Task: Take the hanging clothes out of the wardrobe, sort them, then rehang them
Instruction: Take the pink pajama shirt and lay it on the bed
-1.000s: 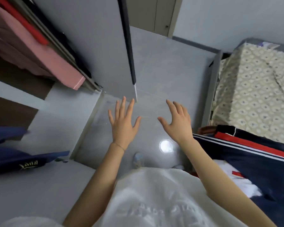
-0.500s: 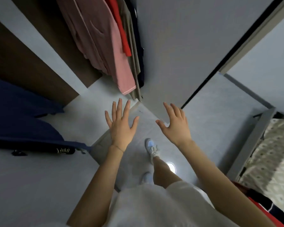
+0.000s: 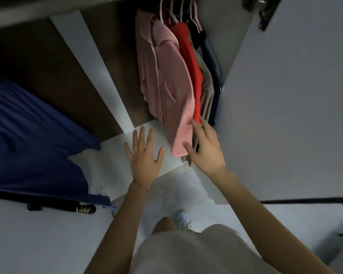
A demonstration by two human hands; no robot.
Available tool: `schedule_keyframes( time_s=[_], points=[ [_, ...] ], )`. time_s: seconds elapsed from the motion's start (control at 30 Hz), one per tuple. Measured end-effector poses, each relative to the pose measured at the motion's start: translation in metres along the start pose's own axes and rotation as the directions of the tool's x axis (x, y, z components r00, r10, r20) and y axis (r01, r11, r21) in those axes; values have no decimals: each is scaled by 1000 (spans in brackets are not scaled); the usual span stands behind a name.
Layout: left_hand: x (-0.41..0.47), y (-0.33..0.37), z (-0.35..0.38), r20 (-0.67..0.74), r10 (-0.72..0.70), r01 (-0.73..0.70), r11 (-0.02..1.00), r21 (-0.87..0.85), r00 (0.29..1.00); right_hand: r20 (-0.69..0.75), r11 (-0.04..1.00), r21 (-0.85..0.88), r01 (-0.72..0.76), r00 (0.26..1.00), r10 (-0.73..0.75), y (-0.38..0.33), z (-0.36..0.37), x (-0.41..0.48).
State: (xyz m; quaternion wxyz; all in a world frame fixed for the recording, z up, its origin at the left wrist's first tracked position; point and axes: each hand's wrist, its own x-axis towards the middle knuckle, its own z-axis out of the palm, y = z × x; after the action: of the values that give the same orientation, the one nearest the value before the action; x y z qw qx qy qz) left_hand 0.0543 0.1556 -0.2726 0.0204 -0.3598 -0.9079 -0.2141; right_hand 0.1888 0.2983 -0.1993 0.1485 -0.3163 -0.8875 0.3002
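Observation:
Several garments hang on hangers in the open wardrobe: a pink garment [image 3: 170, 91] in front, then a red one [image 3: 192, 76], a beige one [image 3: 207, 91] and a dark navy one [image 3: 213, 62]. My right hand [image 3: 203, 149] reaches to their lower hems with fingers spread; its fingertips touch the bottom edge of the pink and red garments. My left hand [image 3: 144, 155] hovers open with straight fingers over the white wardrobe floor [image 3: 115, 155], left of the hems, holding nothing.
A white wardrobe door [image 3: 285, 95] stands open on the right, close to the clothes. A blue garment [image 3: 28, 135] fills the compartment at left, behind a white divider [image 3: 99, 72]. My shoe [image 3: 183, 219] is on the grey floor below.
My view has swung up and towards the wardrobe. Both hands moved forward to the hanging clothes; the right hand now reaches the hems of the pink and red garments.

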Motion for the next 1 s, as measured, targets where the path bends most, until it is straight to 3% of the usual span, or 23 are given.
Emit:
schedule_keyframes(
  time_s=[0.17, 0.37, 0.77, 1.0],
  points=[
    [51, -8, -11, -57, -26, 25, 999, -21, 998, -84, 994, -18, 112, 990, -113, -24, -6, 72],
    [99, -26, -23, -59, 9, -8, 1000, 13, 998, -166, 994, -53, 97, 981, -105, -52, -15, 138],
    [144, -78, -60, -83, 68, -68, 998, 3, 994, -220, 960, -202, -195, 964, 150, -111, 4, 216],
    [153, -96, -73, -93, 104, -110, 992, -61, 990, -314, 976, -94, -197, 936, 159, -123, 7, 218]
  ],
)
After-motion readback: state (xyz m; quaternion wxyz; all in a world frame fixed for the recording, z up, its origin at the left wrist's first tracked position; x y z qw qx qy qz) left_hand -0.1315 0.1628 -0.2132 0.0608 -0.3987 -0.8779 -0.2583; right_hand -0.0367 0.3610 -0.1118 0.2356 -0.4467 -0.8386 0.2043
